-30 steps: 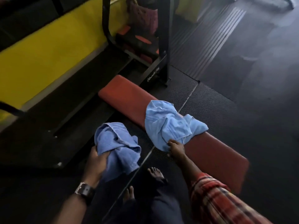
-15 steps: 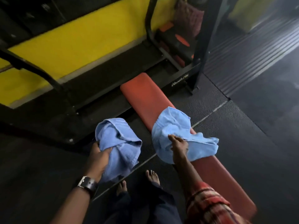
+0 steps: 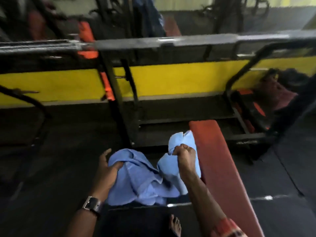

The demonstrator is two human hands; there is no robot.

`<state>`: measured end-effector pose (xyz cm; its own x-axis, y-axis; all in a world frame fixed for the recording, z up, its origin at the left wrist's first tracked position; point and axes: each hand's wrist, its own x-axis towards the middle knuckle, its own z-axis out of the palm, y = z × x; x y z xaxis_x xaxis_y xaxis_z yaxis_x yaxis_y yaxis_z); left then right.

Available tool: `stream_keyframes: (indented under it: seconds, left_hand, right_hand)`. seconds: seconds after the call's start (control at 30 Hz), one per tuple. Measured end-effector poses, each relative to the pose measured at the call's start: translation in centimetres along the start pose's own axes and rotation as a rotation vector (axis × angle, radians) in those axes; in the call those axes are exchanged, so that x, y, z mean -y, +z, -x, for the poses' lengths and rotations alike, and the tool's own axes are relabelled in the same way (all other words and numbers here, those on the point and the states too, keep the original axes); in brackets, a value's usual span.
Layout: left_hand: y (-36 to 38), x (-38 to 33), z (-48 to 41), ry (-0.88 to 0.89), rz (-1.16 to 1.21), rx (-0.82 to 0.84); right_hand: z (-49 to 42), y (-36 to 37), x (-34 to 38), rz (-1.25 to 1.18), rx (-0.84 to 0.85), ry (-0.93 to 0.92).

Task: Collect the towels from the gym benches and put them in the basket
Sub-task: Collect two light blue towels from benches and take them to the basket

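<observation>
Your right hand (image 3: 185, 156) is a tight fist, fingers wrapped round a gathered neck of the paler blue towel (image 3: 169, 168). A short tuft pokes above the knuckles and the longer part hangs below. Taking it by a bunch, I judge, lets the cloth hang from one point instead of spreading out. Your left hand (image 3: 106, 173) has its fingers curled into the folds of the darker blue towel (image 3: 136, 182), thumb lifted clear, and the cloth is wadded into one loose bundle against the palm. That looks like a carrying hold, compact and hard to drop. A watch (image 3: 93, 204) sits on that wrist. The two towels hang side by side in front of you and touch where their lower folds meet. The paler one hangs just beside the left edge of the red tabletop (image 3: 222, 159) of the gym bench, though I cannot tell whether it brushes the pad. A bare foot (image 3: 175, 224) shows on the dark floor below. Beyond stand a black machine frame (image 3: 119, 113) and a yellow wall band (image 3: 171, 79), both blurred. No basket is in view. With a towel in each hand, the pick-up at this bench seems done and the carry to the basket remains.
</observation>
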<state>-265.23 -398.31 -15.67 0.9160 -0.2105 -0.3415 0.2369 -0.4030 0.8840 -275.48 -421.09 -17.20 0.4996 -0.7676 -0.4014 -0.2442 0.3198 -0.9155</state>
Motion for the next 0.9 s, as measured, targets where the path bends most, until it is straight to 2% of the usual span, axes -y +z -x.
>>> stream_keyframes:
  seconds: [0.17, 0.3, 0.47, 0.63, 0.73, 0.9]
  left_hand:
    - [-13.2, 1.6, 4.3, 0.118, 0.082, -0.071]
    - [-25.8, 4.7, 9.7, 0.125, 0.157, -0.203]
    - [-39.8, 9.2, 16.4, 0.141, 0.193, -0.438]
    - [-50.4, 13.8, 21.9, 0.126, 0.241, -0.662]
    - [-57.4, 17.6, 25.7, 0.095, 0.278, -0.835]
    - [-67.9, 23.2, 30.1, -0.008, 0.192, -1.08]
  right_hand:
    - [7.9, 8.9, 2.3, 0.015, 0.181, -0.134]
    - [17.4, 17.8, 2.1, 0.032, 0.435, -0.243]
    - [29.7, 29.9, 0.9, 0.118, 0.723, -0.304]
    - [40.5, 40.2, -1.1, 0.242, 1.013, -0.377]
    - [48.2, 47.5, -3.4, 0.282, 1.218, -0.364]
    - [58.5, 59.2, -8.0, 0.323, 1.479, -0.32]
